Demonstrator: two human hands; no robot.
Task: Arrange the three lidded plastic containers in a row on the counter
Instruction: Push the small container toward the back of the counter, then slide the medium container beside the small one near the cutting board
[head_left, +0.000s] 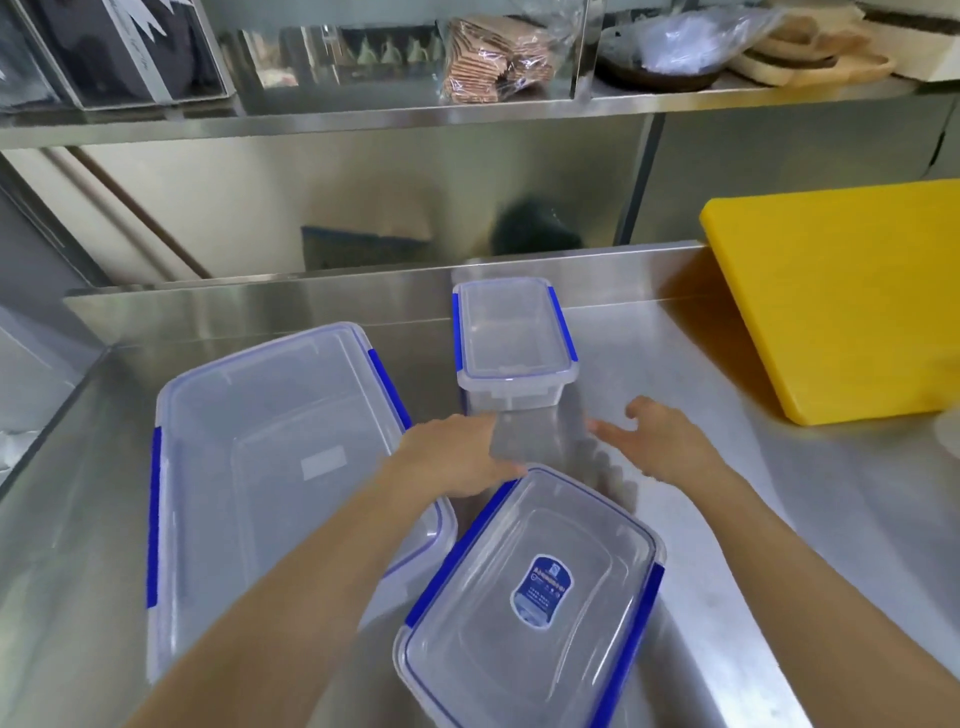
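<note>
Head view, looking down on a steel counter (701, 395). Three clear lidded containers with blue clips, not in a row. Large container (280, 467) at left, lid on, long side running away from the camera. Small container (511, 338) toward the back, near the middle, close to the raised back edge of the counter, upright and lidded. Medium container (530, 597) nearest the camera, turned at an angle, a blue label on its lid; one corner just beside the near right corner of the large container, touching or not cannot be told.

Left hand (457, 457) palm down between the large and medium containers, just short of the small one; fingers stretched forward and loosely together, fingertips blurred, holding nothing. Edge of the hand at the far corner of the medium container; contact unclear. Right hand (660, 441) over bare counter to the right of the gap between small and medium containers, fingers spread and slightly curled, empty.

Yellow cutting board (841, 296) at the right, propped up against the back. Steel shelf (467, 111) above, with a wrapped pack of brown items (493, 57), a clear plastic bag (696, 36) and a dark box (119, 52).
</note>
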